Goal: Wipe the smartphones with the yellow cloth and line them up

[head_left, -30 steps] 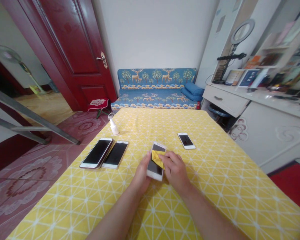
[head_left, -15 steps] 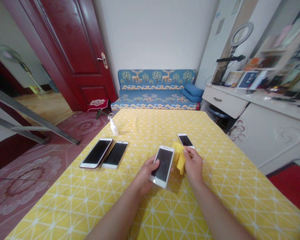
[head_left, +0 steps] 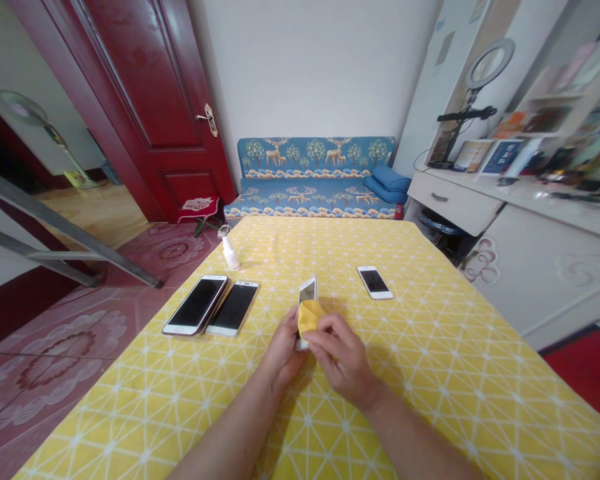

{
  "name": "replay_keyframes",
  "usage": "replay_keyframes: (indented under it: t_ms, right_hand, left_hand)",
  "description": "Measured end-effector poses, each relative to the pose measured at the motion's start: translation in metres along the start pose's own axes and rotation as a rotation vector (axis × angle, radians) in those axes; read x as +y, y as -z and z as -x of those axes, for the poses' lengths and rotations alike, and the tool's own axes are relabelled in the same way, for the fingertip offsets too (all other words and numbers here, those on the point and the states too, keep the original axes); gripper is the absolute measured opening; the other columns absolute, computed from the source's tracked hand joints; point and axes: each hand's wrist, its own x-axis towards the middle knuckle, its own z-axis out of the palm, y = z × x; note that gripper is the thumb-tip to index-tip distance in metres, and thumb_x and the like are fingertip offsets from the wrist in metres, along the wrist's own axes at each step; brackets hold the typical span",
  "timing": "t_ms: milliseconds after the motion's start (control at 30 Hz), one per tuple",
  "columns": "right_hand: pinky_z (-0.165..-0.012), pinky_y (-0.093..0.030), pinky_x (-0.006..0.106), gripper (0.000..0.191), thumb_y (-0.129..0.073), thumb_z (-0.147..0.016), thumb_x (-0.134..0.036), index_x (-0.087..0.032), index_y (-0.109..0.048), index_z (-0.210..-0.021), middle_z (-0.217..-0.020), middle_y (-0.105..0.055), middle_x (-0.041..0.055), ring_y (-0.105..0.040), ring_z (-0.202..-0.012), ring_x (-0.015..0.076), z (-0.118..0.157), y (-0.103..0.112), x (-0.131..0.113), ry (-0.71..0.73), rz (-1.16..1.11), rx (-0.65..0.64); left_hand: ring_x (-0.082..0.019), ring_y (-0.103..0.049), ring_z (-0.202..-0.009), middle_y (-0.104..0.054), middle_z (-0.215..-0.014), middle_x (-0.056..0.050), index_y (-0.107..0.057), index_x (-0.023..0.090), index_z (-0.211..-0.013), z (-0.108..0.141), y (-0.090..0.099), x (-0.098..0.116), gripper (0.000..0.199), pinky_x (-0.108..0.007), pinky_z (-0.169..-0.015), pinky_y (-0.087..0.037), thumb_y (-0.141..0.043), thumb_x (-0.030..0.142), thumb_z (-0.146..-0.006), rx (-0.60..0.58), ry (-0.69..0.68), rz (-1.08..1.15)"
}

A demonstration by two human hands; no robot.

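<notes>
Yellow fabric cloth (head_left: 309, 316) against a tilted white rectangular phone (head_left: 309, 291)
Front-right of the white plastic bottle (head_left: 231, 256), the left hand (head_left: 284, 348) clamps its fingers on the phone; the right hand (head_left: 344, 359) pinches the cloth.

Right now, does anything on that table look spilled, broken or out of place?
No, nothing stands out. The bottle stands upright, the phone on the right lies flat, and the left hand holds another phone, partly covered by the yellow cloth in the right hand.
</notes>
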Motion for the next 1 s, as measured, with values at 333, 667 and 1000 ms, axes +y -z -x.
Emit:
replay_keyframes:
  t_ms: [333, 667, 1000]
  right_hand:
    - [-0.077, -0.048, 0.031, 0.027, -0.05, -0.092, -0.021, -0.027, -0.068, -0.111, -0.096, -0.05, 0.004, -0.054, -0.09, 0.0163, -0.003, 0.02, 0.021, -0.266, -0.005, 0.388]
    - [-0.078, -0.049, 0.031, 0.029, -0.047, -0.094, -0.025, -0.026, -0.065, -0.117, -0.097, -0.055, 0.0048, -0.056, -0.092, 0.0167, -0.005, 0.016, 0.027, -0.325, 0.031, 0.384]
    - [-0.071, -0.047, 0.031, 0.034, -0.044, -0.094, -0.021, -0.024, -0.059, -0.124, -0.088, -0.054, 0.0038, -0.055, -0.082, 0.0166, 0.002, 0.013, 0.043, -0.309, 0.248, 0.318]
  left_hand:
    - [-0.017, -0.06, -0.088, -0.067, -0.098, -0.007, -0.062, 0.019, -0.119, 0.015, -0.01, -0.002, 0.04, -0.024, -0.077, -0.044, -0.062, 0.037, -0.083, -0.229, 0.072, -0.238]
    - [-0.009, -0.049, -0.049, -0.06, -0.07, -0.003, -0.061, 0.014, -0.086, 0.019, -0.002, -0.008, 0.023, -0.021, -0.046, -0.034, -0.064, 0.027, -0.068, -0.319, 0.267, -0.382]
    - [-0.021, -0.065, -0.071, -0.071, -0.08, -0.012, -0.065, 0.006, -0.099, 0.014, -0.005, -0.004, 0.041, -0.031, -0.069, -0.046, -0.055, 0.022, -0.063, -0.168, 0.375, 0.091]
